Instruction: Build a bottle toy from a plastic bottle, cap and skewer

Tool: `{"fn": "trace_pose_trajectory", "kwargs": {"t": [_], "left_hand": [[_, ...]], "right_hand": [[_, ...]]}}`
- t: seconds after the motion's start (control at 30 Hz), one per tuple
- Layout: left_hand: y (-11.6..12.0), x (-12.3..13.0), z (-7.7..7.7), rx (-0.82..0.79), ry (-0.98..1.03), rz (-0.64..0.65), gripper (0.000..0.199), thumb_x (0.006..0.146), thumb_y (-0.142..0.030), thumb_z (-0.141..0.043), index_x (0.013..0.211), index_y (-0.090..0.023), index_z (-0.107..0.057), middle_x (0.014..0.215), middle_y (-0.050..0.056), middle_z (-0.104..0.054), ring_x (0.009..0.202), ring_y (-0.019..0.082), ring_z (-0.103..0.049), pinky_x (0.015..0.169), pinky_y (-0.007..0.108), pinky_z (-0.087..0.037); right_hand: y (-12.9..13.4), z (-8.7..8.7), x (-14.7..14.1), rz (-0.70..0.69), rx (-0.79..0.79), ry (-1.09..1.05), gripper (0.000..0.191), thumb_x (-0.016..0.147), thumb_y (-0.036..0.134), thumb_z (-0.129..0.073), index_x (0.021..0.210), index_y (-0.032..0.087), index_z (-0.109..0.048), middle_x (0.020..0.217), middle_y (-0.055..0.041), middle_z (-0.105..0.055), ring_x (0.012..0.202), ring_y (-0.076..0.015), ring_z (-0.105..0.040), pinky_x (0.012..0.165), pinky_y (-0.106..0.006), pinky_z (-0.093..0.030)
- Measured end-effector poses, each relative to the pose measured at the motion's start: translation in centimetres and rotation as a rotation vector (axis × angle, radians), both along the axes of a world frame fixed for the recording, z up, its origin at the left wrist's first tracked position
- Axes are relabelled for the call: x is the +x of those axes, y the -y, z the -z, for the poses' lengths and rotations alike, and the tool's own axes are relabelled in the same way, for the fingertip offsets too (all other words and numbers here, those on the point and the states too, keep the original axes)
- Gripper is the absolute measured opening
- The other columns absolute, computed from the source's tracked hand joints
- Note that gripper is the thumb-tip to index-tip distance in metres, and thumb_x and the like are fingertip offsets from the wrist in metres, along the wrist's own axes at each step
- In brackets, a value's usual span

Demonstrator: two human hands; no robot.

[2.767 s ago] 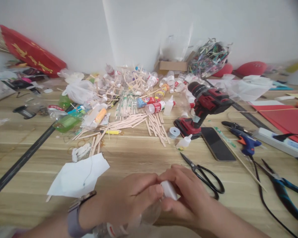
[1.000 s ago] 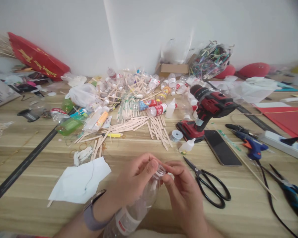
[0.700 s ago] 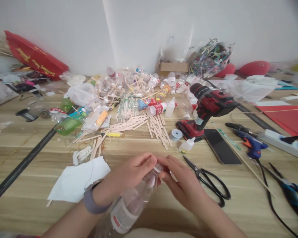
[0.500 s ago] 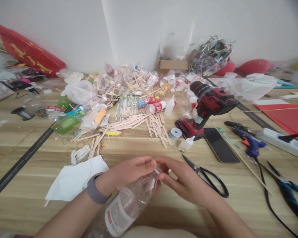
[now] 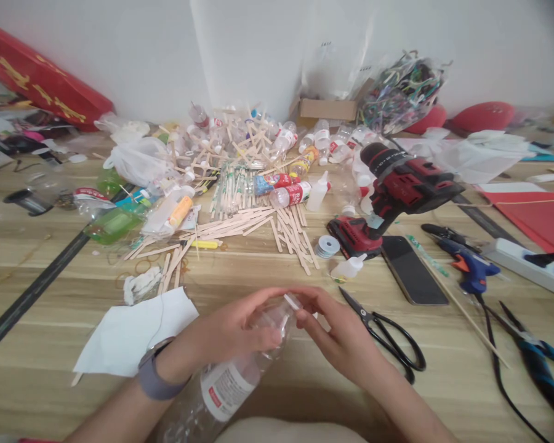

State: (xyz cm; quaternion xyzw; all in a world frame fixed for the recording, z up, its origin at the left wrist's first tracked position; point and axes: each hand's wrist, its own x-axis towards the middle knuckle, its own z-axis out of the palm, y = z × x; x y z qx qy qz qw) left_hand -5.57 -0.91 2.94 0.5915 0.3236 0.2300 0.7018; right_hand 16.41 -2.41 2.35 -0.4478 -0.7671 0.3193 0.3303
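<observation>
A clear plastic bottle (image 5: 231, 389) with a white label lies tilted at the table's front edge, its neck pointing up and to the right. Wrapped around its shoulder is my left hand (image 5: 240, 329), thumb across the near side; a watch with a grey strap sits on that wrist. At the bottle's mouth, my right hand (image 5: 332, 323) has its thumb and fingers closed about the white neck end. Part of those fingers is hidden behind the neck. Black-handled scissors (image 5: 383, 335) lie just right of my right hand.
A red cordless drill (image 5: 397, 197) stands beyond my right hand, near a phone (image 5: 413, 271), a blue glue gun (image 5: 473, 267) and pliers (image 5: 530, 354). Wooden sticks (image 5: 235, 224) and several bottles heap up at the back. White paper (image 5: 133, 332) lies at left.
My left hand has slid from the neck down onto the bottle's shoulder, thumb now lower. My right hand stays at the mouth. The view has shifted slightly.
</observation>
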Motion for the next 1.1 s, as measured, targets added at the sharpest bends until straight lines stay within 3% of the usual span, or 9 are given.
{"fn": "trace_pose_trajectory", "kwargs": {"t": [0.2, 0.37, 0.57, 0.67, 0.77, 0.9, 0.97, 1.1], "left_hand": [[-0.2, 0.0, 0.5, -0.019, -0.113, -0.082, 0.06, 0.085, -0.036, -0.064, 0.14, -0.03, -0.04, 0.148, 0.003, -0.044, 0.135, 0.025, -0.039, 0.11, 0.04, -0.034], [-0.3, 0.0, 0.5, -0.089, -0.059, -0.092, 0.061, 0.085, -0.037, -0.063, 0.141, -0.027, -0.04, 0.148, 0.006, -0.043, 0.135, 0.026, -0.04, 0.108, 0.042, -0.037], [-0.2, 0.0, 0.4, -0.058, -0.091, -0.072, 0.062, 0.085, -0.038, -0.063, 0.141, -0.027, -0.039, 0.149, 0.006, -0.042, 0.136, 0.027, -0.038, 0.11, 0.042, -0.034], [-0.1, 0.0, 0.3, -0.055, -0.09, -0.07, 0.061, 0.085, -0.038, -0.063, 0.141, -0.028, -0.04, 0.148, 0.005, -0.043, 0.134, 0.026, -0.04, 0.108, 0.041, -0.035], [0.0, -0.1, 0.5, -0.101, -0.001, -0.079, 0.059, 0.084, -0.037, -0.064, 0.139, -0.027, -0.042, 0.145, 0.007, -0.046, 0.128, 0.026, -0.045, 0.102, 0.04, -0.039], [0.1, -0.2, 1.0, -0.28, 0.261, -0.043, 0.061, 0.082, -0.036, -0.068, 0.137, -0.024, -0.044, 0.115, 0.009, -0.064, 0.097, 0.022, -0.063, 0.082, 0.034, -0.047], [0.2, -0.2, 1.2, -0.396, 0.4, -0.013, 0.06, 0.081, -0.039, -0.068, 0.135, -0.023, -0.046, 0.103, 0.008, -0.065, 0.084, 0.02, -0.067, 0.075, 0.032, -0.048], [0.5, 0.1, 1.8, -0.483, 0.572, 0.034, 0.054, 0.082, -0.047, -0.062, 0.127, -0.019, -0.053, 0.103, 0.008, -0.061, 0.073, 0.022, -0.07, 0.064, 0.03, -0.05]], "right_hand": [[-0.3, 0.4, -0.1, 0.015, 0.206, 0.071, 0.027, 0.095, 0.014, -0.044, 0.119, 0.02, -0.057, 0.097, -0.0067, -0.07, 0.086, -0.0168, -0.068, 0.074, -0.025, -0.054], [-0.3, 0.9, -0.6, 0.076, 0.397, 0.168, 0.028, 0.096, 0.015, -0.042, 0.119, 0.018, -0.057, 0.096, -0.0099, -0.071, 0.085, -0.0194, -0.07, 0.073, -0.029, -0.057], [-0.2, 1.1, -0.9, 0.113, 0.585, 0.294, 0.025, 0.095, 0.013, -0.043, 0.112, 0.012, -0.061, 0.087, -0.0115, -0.072, 0.079, -0.0213, -0.07, 0.07, -0.031, -0.058], [0.0, 1.0, -1.0, 0.126, 0.533, 0.225, 0.025, 0.094, 0.012, -0.043, 0.111, 0.013, -0.062, 0.088, -0.0113, -0.072, 0.079, -0.0207, -0.07, 0.069, -0.03, -0.058], [0.2, 0.8, -1.1, 0.143, 0.377, 0.09, 0.026, 0.093, 0.015, -0.045, 0.112, 0.018, -0.063, 0.093, -0.0093, -0.073, 0.083, -0.0193, -0.071, 0.071, -0.028, -0.058], [0.5, 0.3, -1.2, 0.248, 0.193, -0.051, 0.015, 0.091, 0.022, -0.053, 0.101, 0.021, -0.064, 0.085, -0.0052, -0.073, 0.07, -0.0177, -0.07, 0.06, -0.026, -0.056], [0.6, 0.0, -1.4, 0.244, 0.19, -0.1, 0.01, 0.089, 0.021, -0.056, 0.093, 0.022, -0.065, 0.081, -0.0037, -0.073, 0.068, -0.0165, -0.069, 0.059, -0.025, -0.055], [0.6, -0.6, -2.1, 0.254, 0.221, -0.117, 0.008, 0.087, 0.018, -0.058, 0.089, 0.022, -0.064, 0.079, -0.0023, -0.072, 0.069, -0.0155, -0.069, 0.061, -0.024, -0.054]]}}
